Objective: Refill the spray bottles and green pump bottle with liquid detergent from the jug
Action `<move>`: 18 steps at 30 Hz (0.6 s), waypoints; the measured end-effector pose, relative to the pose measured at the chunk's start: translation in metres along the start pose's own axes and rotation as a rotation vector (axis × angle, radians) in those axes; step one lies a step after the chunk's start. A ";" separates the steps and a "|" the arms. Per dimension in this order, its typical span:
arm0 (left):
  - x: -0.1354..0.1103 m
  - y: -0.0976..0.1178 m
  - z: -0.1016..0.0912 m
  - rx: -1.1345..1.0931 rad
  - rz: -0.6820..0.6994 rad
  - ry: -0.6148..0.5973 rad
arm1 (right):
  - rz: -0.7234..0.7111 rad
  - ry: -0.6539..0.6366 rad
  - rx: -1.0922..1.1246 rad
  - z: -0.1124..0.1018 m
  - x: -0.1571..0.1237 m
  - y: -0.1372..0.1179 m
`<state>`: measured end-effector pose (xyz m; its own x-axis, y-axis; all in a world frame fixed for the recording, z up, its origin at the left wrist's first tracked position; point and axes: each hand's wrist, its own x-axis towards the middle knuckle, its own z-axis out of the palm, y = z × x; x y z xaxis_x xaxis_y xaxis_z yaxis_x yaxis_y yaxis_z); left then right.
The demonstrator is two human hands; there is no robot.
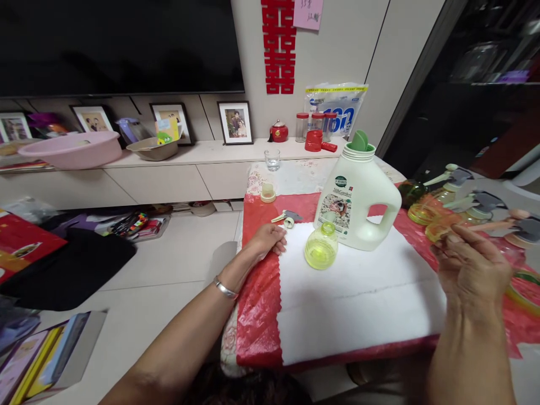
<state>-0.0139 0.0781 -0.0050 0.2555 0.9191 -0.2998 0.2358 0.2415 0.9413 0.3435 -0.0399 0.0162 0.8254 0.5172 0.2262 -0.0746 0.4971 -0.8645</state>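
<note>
My left hand rests on the near left corner of the white cloth, fingers curled under, with nothing visible in them. A small yellow-green round bottle without a cap stands on the cloth just right of that hand. Behind it is a large white detergent jug with a green cap tilted in its mouth. My right hand is raised at the right, slightly blurred, its fingers loosely apart and pointing at an amber bottle; it holds nothing that I can see.
A grey spray trigger head and a small cream cap lie on the red plastic table cover. A glass stands at the far edge. Several amber spray bottles crowd the right. A low cabinet holds a pink basin and photo frames.
</note>
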 end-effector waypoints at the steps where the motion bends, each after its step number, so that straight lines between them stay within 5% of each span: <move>1: -0.005 0.002 -0.001 -0.045 0.015 0.004 | -0.002 -0.021 0.009 0.002 -0.002 -0.003; 7: -0.043 0.014 0.001 -0.430 0.262 -0.081 | 0.025 -0.207 0.007 0.020 -0.022 -0.029; 11: -0.073 0.029 0.020 -0.436 0.347 -0.239 | 0.018 -0.499 -0.085 0.040 -0.049 -0.044; 18: -0.110 0.041 0.052 -0.464 0.247 -0.550 | -0.108 -0.877 -0.174 0.050 -0.073 -0.064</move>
<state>0.0159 -0.0294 0.0583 0.7087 0.7054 0.0085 -0.2765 0.2667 0.9233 0.2597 -0.0748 0.0769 0.0946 0.8552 0.5096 0.1227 0.4980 -0.8584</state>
